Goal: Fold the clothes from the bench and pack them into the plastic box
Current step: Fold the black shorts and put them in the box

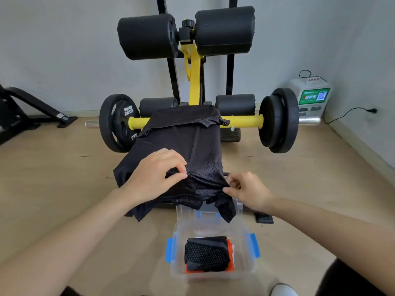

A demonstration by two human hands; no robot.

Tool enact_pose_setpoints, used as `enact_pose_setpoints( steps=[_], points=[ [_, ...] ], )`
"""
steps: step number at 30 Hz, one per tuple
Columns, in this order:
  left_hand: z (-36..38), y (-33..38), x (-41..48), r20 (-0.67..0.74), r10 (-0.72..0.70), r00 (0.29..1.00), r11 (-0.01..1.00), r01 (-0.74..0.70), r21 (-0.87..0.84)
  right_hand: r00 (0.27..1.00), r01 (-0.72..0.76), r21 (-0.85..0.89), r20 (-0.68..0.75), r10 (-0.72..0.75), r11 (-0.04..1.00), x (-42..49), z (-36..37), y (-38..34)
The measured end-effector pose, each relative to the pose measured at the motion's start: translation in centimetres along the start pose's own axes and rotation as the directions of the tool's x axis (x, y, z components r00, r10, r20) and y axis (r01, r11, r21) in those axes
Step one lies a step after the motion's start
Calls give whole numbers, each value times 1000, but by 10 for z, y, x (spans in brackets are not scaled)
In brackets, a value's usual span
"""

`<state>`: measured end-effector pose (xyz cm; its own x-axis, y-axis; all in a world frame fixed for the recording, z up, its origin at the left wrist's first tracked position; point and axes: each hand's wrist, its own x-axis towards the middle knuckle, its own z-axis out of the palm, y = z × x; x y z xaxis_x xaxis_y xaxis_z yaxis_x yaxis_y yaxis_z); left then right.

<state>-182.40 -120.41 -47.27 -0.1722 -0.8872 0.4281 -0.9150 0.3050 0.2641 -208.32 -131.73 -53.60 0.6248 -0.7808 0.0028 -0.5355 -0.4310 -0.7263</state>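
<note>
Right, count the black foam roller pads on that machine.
4: upper left pad, upper right pad, beside the yellow post; lower left pad, lower right pad, flanking the black mesh garment, which may hide more.

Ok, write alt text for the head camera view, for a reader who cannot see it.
A person's left hand and right hand pinch a black mesh garment draped over a gym bench. Below, a clear plastic box with blue latches holds folded black and orange clothes.

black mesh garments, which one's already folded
The folded mesh garment inside the clear plastic box, a compact bundle atop orange fabric. The spread mesh garment lies open, pinched by the left hand and right hand.
</note>
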Motion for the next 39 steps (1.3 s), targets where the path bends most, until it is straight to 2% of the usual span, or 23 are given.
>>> enact_pose_setpoints(
  steps=[3, 6, 12, 16, 19, 23, 27, 30, 34, 39],
  points=[
    [-4, -1, -4, -16, 5, 1000, 1000, -5, 30, 999, -41, 184, 33, 36, 982, -5, -13, 1],
    [0, 7, -6, -51, 45, 998, 996, -41, 75, 997, -74, 409, 56, 56, 910, -12, -25, -3],
    [22, 55, 10, -73, 173, 982, 979, -163, 120, 998, -53, 575, 50, 29, 816, -24, -49, -22],
    [38, 71, 32, -18, 217, 976, 967, -213, 141, 1000, 10, 585, 7, -17, 811, -29, -59, -32],
    [44, 72, 45, -70, 228, 971, 970, -221, 98, 1000, 18, 591, -15, -11, 807, -32, -65, -32],
    [42, 72, 56, -89, 67, 994, 996, -72, -60, 999, -2, 597, -27, 22, 802, -38, -65, -24],
    [37, 74, 63, -112, -81, 990, 974, 54, -222, 1000, -15, 440, 2, 16, 898, -47, -54, -16],
    [34, 73, 68, -121, -174, 977, 940, 129, -316, 994, 70, 434, -107, -25, 898, -49, -42, -17],
    [29, 68, 71, -115, -197, 974, 937, 152, -313, 972, 156, 471, -232, -49, 869, -45, -55, -24],
    [19, 56, 66, 2, -169, 986, 937, 162, -309, 964, 203, 449, -249, -96, 870, -42, -83, -25]
  ],
)
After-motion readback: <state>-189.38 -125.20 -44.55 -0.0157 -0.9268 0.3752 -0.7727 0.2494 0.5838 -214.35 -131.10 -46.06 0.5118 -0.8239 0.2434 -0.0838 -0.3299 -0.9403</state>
